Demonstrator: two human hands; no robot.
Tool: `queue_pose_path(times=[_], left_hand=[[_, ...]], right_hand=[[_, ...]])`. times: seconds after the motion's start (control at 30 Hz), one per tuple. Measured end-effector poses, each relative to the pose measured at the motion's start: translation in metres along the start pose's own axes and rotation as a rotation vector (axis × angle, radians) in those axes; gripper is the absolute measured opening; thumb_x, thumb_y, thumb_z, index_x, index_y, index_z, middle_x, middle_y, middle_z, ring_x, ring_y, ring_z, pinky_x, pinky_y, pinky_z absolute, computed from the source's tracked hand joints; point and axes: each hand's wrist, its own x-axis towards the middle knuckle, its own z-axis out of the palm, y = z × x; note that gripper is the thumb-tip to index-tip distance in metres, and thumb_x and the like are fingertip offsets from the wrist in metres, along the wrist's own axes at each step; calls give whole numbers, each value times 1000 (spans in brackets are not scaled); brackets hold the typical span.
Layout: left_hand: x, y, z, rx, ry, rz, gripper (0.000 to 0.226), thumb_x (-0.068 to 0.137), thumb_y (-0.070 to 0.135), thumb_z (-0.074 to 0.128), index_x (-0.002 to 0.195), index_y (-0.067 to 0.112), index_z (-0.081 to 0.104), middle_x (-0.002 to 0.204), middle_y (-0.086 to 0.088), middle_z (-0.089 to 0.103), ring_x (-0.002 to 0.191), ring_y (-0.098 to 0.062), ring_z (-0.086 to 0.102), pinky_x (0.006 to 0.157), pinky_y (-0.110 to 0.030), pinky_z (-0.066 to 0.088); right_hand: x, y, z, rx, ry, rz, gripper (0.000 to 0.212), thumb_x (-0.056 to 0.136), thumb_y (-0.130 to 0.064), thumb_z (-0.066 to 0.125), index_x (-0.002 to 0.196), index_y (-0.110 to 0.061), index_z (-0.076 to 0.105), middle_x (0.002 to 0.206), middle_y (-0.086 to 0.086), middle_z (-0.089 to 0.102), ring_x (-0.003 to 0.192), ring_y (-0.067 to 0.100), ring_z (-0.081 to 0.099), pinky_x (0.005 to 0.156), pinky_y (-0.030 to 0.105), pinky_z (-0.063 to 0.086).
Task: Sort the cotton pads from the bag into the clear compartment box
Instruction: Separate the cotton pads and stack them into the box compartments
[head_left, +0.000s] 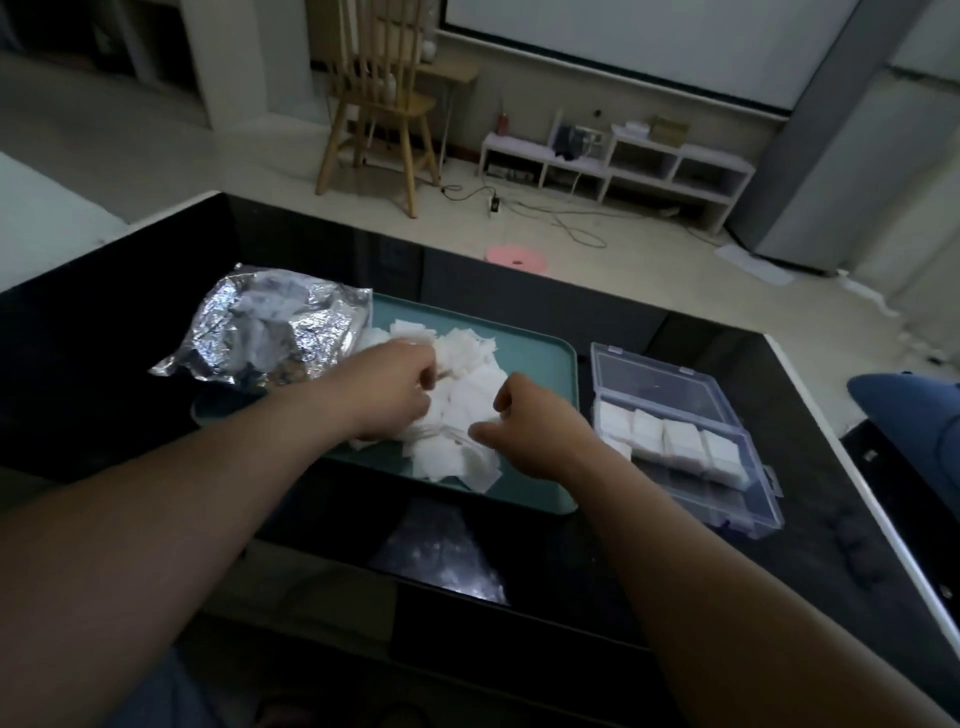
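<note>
Both hands work in the loose heap of cotton pads (460, 400) on the teal tray (540, 353). They lie close together but apart, directly over the pile. The left hand (397, 387) digs in with curled fingers, and the right hand (530, 423) curls thumb and forefinger at the heap's near edge. It cannot be told whether either has pinched a pad.

The clear compartment box (670, 384) sits just right of the right hand, which is the nearer one. Its long axis runs away from the person. A row of four compartments already holds stacked pads (675, 439). Only the tray's rim lies between.

The foil bag (270, 332) lies left of the left hand, overlapping the tray's far corner.
</note>
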Motion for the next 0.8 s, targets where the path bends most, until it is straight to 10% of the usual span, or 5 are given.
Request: queue_pose_path(times=[0.3, 0.8], left_hand=[[4, 2, 12, 281, -118, 14, 75, 83, 49, 72, 147, 30, 39, 145, -6, 49, 132, -31, 46, 104, -47, 41], [7, 10, 4, -9, 141, -27, 15, 101, 16, 40, 104, 18, 55, 103, -7, 66, 93, -31, 60, 88, -43, 42]], right_hand=[[15, 9, 11, 169, 103, 92, 27, 87, -18, 74, 105, -20, 54, 92, -2, 66, 84, 22, 64, 73, 40, 56], [23, 11, -16, 265, 70, -45, 8, 101, -23, 63, 98, -18, 69, 92, 0, 72, 85, 22, 70, 77, 37, 57]])
